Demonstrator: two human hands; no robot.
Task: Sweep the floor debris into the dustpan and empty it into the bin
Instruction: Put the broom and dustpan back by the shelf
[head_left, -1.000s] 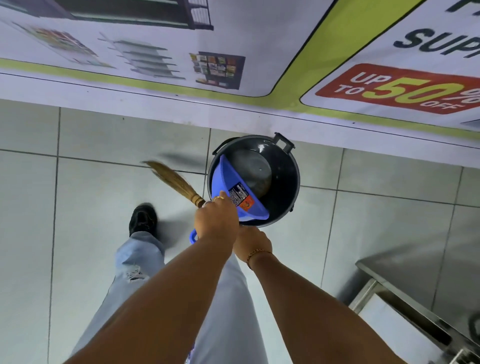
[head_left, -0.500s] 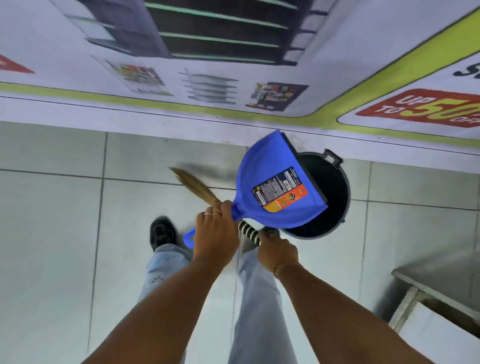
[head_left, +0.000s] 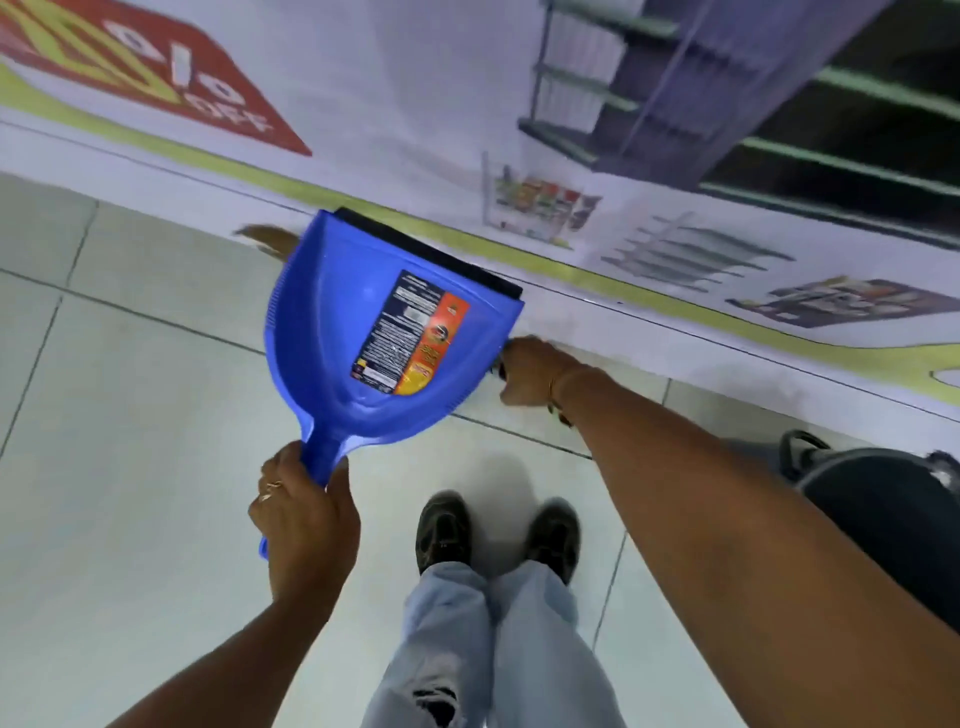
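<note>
Two hands in view, both closed on something. Left hand (head_left: 304, 525), near left of centre, wrapped tight round the handle of a blue dustpan (head_left: 387, 332), fingers curled fully, rings on two of them. Dustpan held up off the floor, underside turned toward the camera, printed label (head_left: 410, 332) on it, black rubber lip at the far edge, pointing toward the wall. Right hand (head_left: 524, 371) farther off and to the right, just beside the right edge of the dustpan, fist closed round a dark grip, mostly hidden behind the pan; bracelet at the wrist. Only a blurred brown tuft of broom bristles (head_left: 267, 239) showing past the far left corner of the dustpan; shaft hidden, so not certain that the grip in the right hand belongs to it. Black bin (head_left: 883, 514) at the right edge, near the right forearm, well apart from the dustpan, partly cut off by the frame, handle loop at its far left side. Pale tiled floor (head_left: 130, 415) below, two dark shoes (head_left: 444, 530) side by side near centre, light ripped jeans (head_left: 493, 639) above them. Printed banner (head_left: 467, 104) along the far wall, with a red sale panel at far left and shelf pictures to the right. No telling whether anything lies in the pan, its inside facing away.
</note>
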